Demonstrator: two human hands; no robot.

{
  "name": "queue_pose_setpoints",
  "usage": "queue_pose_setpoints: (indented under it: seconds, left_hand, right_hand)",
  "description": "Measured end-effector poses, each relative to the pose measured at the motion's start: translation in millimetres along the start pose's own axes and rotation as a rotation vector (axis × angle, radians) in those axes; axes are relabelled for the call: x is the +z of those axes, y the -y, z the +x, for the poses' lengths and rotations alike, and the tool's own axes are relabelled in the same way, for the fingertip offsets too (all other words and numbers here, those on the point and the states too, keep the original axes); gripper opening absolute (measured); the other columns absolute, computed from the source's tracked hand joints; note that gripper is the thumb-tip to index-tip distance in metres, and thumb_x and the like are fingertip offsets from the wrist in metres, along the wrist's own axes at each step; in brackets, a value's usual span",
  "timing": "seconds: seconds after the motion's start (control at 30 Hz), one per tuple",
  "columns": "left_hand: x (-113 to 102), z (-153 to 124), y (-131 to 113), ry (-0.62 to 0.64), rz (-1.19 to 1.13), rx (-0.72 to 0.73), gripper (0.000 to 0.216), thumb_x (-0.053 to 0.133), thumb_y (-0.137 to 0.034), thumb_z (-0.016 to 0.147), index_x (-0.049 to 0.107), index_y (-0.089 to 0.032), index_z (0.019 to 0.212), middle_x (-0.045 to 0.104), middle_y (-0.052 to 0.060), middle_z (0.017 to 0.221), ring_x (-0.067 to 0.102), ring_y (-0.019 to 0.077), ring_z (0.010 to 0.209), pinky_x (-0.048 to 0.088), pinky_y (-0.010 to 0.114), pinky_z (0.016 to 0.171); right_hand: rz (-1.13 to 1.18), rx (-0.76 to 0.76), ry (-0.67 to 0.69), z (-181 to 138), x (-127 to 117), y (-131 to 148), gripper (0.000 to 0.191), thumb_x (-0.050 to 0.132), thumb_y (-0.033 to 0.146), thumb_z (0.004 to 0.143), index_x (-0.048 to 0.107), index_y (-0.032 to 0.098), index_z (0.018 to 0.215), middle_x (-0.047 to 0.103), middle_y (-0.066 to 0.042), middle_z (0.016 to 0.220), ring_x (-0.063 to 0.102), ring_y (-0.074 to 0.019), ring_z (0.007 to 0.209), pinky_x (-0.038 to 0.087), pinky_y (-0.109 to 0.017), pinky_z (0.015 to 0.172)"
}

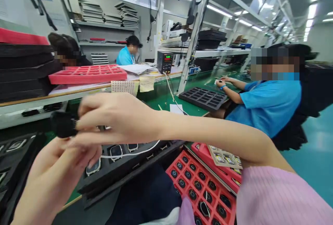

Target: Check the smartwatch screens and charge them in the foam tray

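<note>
In front of me, at the left, my left hand [62, 159] holds up a dark, squarish watch-like piece [62, 123], blurred by motion. My right hand [119, 119] reaches across from the right, its bent fingers pinching at the piece's right edge. The exact contact of the fingertips is smeared. Below the hands lies a black foam tray [140, 169] with silvery watch cases [116, 152] in its slots. A white cable [130, 154] runs from beside my left hand over this tray.
A red tray [188, 168] of round black discs sits by my lap, beside a beige tray [226, 159] of small parts. Another black tray [13, 162] lies at left. A power supply [164, 62] stands behind. A co-worker in blue [267, 103] sits at right.
</note>
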State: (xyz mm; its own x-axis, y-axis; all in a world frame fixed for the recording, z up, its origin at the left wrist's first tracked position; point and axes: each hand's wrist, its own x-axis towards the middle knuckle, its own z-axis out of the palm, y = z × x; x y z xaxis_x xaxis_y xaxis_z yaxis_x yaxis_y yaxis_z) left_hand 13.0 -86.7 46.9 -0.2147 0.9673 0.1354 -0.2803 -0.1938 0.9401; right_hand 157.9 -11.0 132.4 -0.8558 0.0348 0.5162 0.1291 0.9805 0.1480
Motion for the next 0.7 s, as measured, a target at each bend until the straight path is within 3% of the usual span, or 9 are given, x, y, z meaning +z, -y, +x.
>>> queue_pose_setpoints:
  seconds: [0.07,0.2,0.27,0.4,0.57,0.7]
  left_hand:
    - [-3,21,0,0.034,-0.046,-0.003,0.030,0.069,-0.035,0.077,0.051,-0.018,0.060,0.046,-0.004,0.051,0.038,0.0077,0.045,0.037,0.021,0.043]
    - [-35,73,22,0.034,-0.099,-0.119,0.032,0.058,-0.043,0.085,0.053,-0.014,0.073,0.060,0.001,0.071,0.018,-0.0012,0.036,0.019,0.014,0.034]
    - [-59,96,39,0.038,-0.159,-0.178,0.034,0.061,-0.044,0.082,0.053,-0.012,0.072,0.057,0.000,0.068,0.016,-0.0020,0.035,0.016,0.013,0.033]
    - [-93,124,71,-0.036,-0.140,-0.260,0.036,0.067,-0.044,0.077,0.058,-0.009,0.079,0.054,-0.001,0.068,0.023,-0.0018,0.037,0.024,0.013,0.035]
    - [-90,149,86,-0.073,-0.161,-0.273,0.036,0.067,-0.047,0.076,0.052,-0.013,0.078,0.051,-0.004,0.059,0.022,-0.0011,0.033,0.031,0.015,0.035]
    - [-78,176,83,-0.059,-0.218,-0.216,0.041,0.070,-0.049,0.071,0.050,-0.018,0.089,0.047,-0.007,0.065,0.032,0.0011,0.037,0.042,0.019,0.041]
  right_hand:
    - [0.135,0.002,0.025,-12,6,-22,0.018,0.059,0.029,0.091,0.066,0.013,0.096,0.060,-0.002,0.088,0.058,-0.0126,0.080,0.045,-0.020,0.068]
    - [0.204,0.180,0.072,-24,38,-76,0.021,0.055,0.023,0.094,0.060,0.011,0.110,0.062,-0.006,0.088,0.058,-0.0178,0.082,0.044,-0.026,0.070]
    - [0.172,0.242,0.233,-23,67,-107,0.015,0.054,0.017,0.093,0.061,0.013,0.106,0.063,-0.007,0.092,0.058,-0.0195,0.085,0.044,-0.029,0.073]
    - [0.212,0.155,0.390,3,144,-166,0.017,0.058,0.010,0.088,0.063,0.014,0.104,0.064,-0.009,0.096,0.058,-0.0222,0.090,0.046,-0.031,0.076]
    - [0.261,0.070,0.513,58,228,-200,0.023,0.059,0.014,0.086,0.061,0.013,0.109,0.061,-0.012,0.100,0.057,-0.0253,0.094,0.046,-0.033,0.078]
    - [0.311,0.044,0.564,76,252,-204,0.018,0.063,0.011,0.079,0.066,0.011,0.096,0.061,-0.013,0.087,0.060,-0.0277,0.079,0.047,-0.034,0.068]
